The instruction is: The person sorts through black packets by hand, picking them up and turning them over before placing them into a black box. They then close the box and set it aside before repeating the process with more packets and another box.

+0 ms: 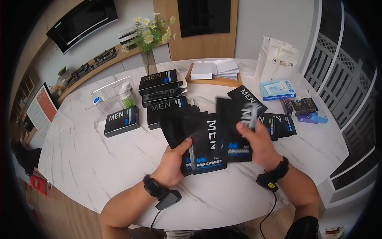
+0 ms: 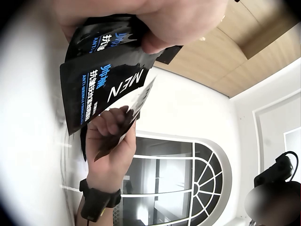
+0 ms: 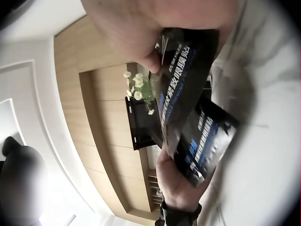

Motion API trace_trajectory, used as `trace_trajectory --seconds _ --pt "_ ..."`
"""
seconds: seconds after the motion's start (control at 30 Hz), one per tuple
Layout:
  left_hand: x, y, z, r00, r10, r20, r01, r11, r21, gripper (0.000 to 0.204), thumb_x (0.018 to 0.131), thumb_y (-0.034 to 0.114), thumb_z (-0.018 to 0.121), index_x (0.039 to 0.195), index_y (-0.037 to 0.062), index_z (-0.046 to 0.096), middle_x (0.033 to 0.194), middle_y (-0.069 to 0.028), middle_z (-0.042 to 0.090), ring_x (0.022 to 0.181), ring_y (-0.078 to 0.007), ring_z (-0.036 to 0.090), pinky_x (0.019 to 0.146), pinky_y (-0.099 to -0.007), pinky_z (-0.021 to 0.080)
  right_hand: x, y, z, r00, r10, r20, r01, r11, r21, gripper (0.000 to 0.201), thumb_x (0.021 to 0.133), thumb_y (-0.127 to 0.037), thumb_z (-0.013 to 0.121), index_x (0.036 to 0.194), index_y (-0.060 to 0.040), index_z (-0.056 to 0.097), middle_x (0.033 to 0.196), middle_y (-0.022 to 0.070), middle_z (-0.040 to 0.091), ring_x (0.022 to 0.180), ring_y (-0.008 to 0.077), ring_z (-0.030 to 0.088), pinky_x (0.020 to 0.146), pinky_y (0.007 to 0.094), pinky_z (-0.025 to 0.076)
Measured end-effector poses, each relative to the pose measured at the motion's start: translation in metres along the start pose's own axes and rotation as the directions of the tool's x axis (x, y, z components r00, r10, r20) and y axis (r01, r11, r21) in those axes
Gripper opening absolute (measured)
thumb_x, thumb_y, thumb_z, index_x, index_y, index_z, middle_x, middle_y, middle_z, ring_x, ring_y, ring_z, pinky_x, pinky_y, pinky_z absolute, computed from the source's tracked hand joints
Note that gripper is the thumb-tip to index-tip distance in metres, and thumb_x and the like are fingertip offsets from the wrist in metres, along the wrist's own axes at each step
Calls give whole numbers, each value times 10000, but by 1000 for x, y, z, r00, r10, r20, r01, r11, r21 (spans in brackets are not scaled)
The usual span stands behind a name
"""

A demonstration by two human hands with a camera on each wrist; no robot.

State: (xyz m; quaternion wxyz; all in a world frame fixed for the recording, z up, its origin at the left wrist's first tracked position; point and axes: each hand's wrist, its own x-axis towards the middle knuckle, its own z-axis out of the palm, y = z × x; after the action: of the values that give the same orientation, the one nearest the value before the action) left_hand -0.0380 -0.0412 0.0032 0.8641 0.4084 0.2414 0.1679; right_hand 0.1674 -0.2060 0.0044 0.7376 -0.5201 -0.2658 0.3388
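In the head view my left hand [image 1: 169,165] grips several fanned black sachets [image 1: 205,149] by their left side, thumb on top. These are printed MEN in white, with blue and white lettering below. To their right, my right hand [image 1: 262,147] pinches another black sachet [image 1: 232,133] by its right edge; it is slightly blurred and sits close beside the fan. In the left wrist view that sachet [image 2: 122,134] is seen nearly edge-on. Behind the right hand, more black sachets [image 1: 284,126] lie in a spread pile, a single sachet [image 1: 243,97] among them farther back.
Black MEN boxes [image 1: 121,120] stand at the left and middle, some stacked [image 1: 159,83]. Around them are a clear rack [image 1: 113,89] with bottles, a flower vase [image 1: 149,63] and a wooden tray [image 1: 213,82] of papers. A paper bag [image 1: 274,59] and blue box [image 1: 277,90] stand at the right.
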Motion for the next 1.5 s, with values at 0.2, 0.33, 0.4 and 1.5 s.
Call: trace_trajectory --seconds 0.2,0.33,0.4,1.5 --pt "-4 -3 6 1000 1 14 -2 999 33 376 1089 203 586 1425 35 577 1310 -127 710 1141 -270 734 979 -449 627 -9 15 13 986 130 108 -104 970 -221 307 1037 -230 733 1230 2 673 1088 17 718 953 72 645 854 271 548" --pt "-2 2 -1 993 -97 65 105 987 -122 366 1074 130 603 1424 25 575 1287 -119 710 1136 -252 725 961 -416 630 6 14 -3 982 -163 -98 133 956 -261 279 1049 -234 714 1190 6 691 1032 24 740 876 87 662 796 264 565" --pt "-1 2 -3 996 -70 62 76 993 -91 360 1070 121 609 1415 22 581 1288 -118 711 1143 -251 722 966 -413 627 6 -3 -3 994 -56 -94 53 998 -39 299 1052 -236 714 1248 -14 672 1082 20 729 946 98 674 840 276 570" --pt "2 -17 -4 987 150 53 -156 975 159 366 1082 171 642 1392 -19 599 1295 -100 718 1121 -196 710 993 -356 581 -18 -1 21 977 135 165 -134 991 -19 354 1043 -189 724 1330 -17 607 1195 19 683 1056 101 654 966 302 550"
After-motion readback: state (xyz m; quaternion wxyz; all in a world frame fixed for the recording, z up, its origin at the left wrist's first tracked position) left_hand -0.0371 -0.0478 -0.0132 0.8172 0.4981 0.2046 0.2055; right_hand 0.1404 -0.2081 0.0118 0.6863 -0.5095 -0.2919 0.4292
